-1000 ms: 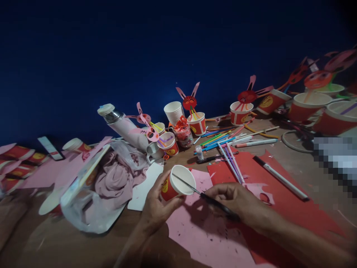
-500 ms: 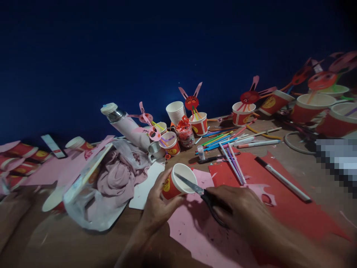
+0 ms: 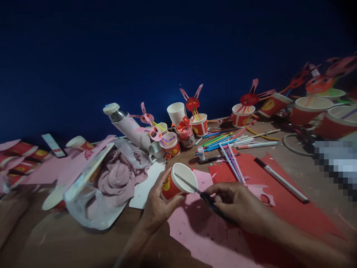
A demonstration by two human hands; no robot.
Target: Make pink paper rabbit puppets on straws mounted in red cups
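Observation:
Tilted above the table, a red paper cup (image 3: 170,188) with a white rim sits in the grasp of my left hand (image 3: 159,203), thumb across its lower side. My right hand (image 3: 237,203) is closed on black-handled scissors (image 3: 205,196). Their blades reach across the cup's mouth, tip toward the far inner wall; whether they touch the paper I cannot tell. Beneath both hands lies pink paper (image 3: 192,230), overlapping a red sheet (image 3: 281,212) on the right. A pink cut-out scrap (image 3: 255,190) lies on the red sheet near my right hand.
A plastic bag with pink cloth (image 3: 119,178) lies left, a flask (image 3: 129,128) leaning behind it. Colored sticks (image 3: 220,139), cup figures with paper ears (image 3: 199,124) and a marker (image 3: 281,180) spread behind and right. Another person's arm (image 3: 12,212) shows at far left.
My right hand has turned the scissors, so the blades look narrower and more edge-on. The fingers have shifted on the handles. The cup in my left hand has barely moved.

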